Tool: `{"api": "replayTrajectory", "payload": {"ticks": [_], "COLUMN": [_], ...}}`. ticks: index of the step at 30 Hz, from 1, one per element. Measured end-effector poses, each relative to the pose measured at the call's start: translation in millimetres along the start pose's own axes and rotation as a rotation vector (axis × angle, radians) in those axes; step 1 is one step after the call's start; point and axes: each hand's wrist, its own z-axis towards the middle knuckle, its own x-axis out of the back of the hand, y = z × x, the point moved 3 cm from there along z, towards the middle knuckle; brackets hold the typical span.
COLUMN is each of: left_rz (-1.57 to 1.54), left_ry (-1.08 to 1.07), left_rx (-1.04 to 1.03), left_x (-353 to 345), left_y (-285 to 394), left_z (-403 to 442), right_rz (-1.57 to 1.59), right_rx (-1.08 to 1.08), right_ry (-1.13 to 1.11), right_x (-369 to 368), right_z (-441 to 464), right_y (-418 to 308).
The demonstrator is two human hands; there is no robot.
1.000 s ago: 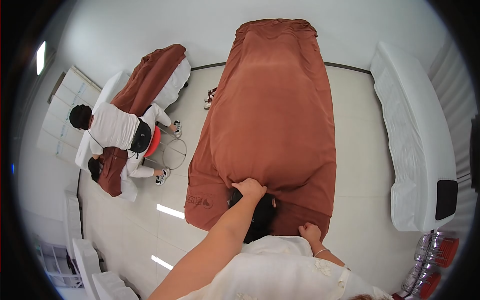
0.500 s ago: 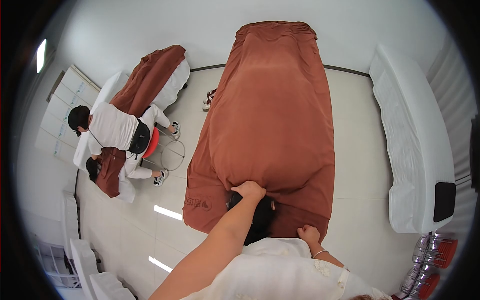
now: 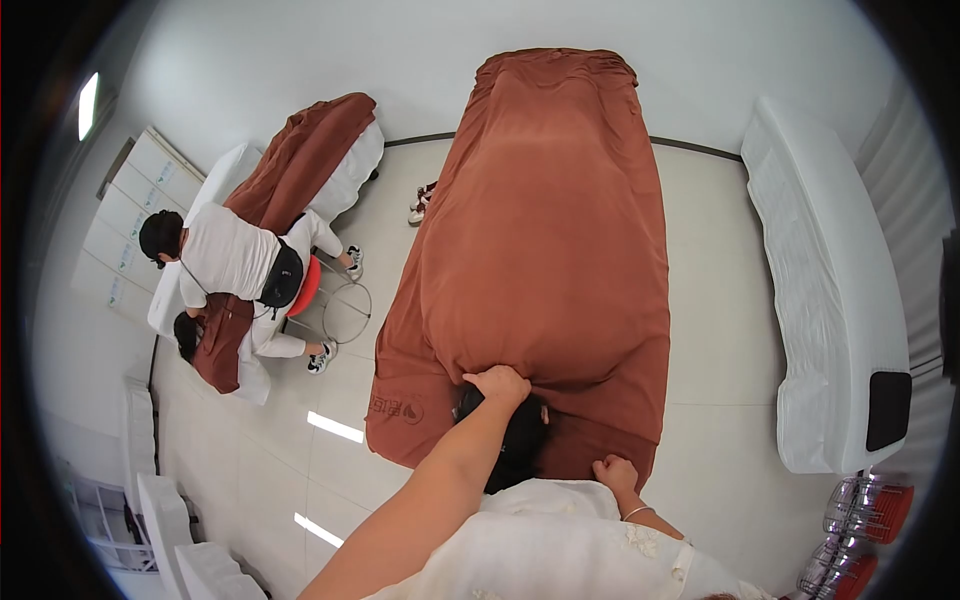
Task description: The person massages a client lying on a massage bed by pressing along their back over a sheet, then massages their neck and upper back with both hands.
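Note:
My left hand [image 3: 501, 384] is at the neck of a person lying under a brown cover [image 3: 545, 240], at the edge of the cloth. Its fingers are curled and pressed together; what they grip, if anything, is hidden. Below my left hand shows the dark-haired head [image 3: 518, 445] of the lying person, partly behind my forearm. My right hand [image 3: 615, 472], closed in a fist with nothing visible in it, rests at the near right edge of the brown-covered bed.
At the left, a co-worker in white [image 3: 230, 252] sits on a red stool [image 3: 307, 287] and leans over another covered person. A white bed [image 3: 830, 290] runs along the right side. Shoes [image 3: 421, 204] lie beside the middle bed, and red stools [image 3: 885, 510] stand at the lower right.
The view has shifted slightly. My left hand stays at the neck and my right fist stays at the bed's edge.

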Motion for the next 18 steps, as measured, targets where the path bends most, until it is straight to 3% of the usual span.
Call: {"api": "replayTrajectory", "payload": {"ticks": [4,10,18], "left_rz": [0.012,-0.015,-0.162], "left_ry": [0.094,0.018,-0.078], "left_rx": [0.136,-0.013,0.086], "left_x": [-3.3,-1.1,9.6], "left_y": [0.4,-2.2,-2.7], "left_z": [1.7,10.5,-2.6], "right_rz": [0.017,-0.001,0.024], "right_rx": [-0.005,0.043,0.012], "right_ry": [0.015,0.071,0.007], "right_x": [-1.4,-1.1,1.5], "right_z": [0.3,-1.4,0.2], "right_y": [0.8,-0.5,0.6]}}
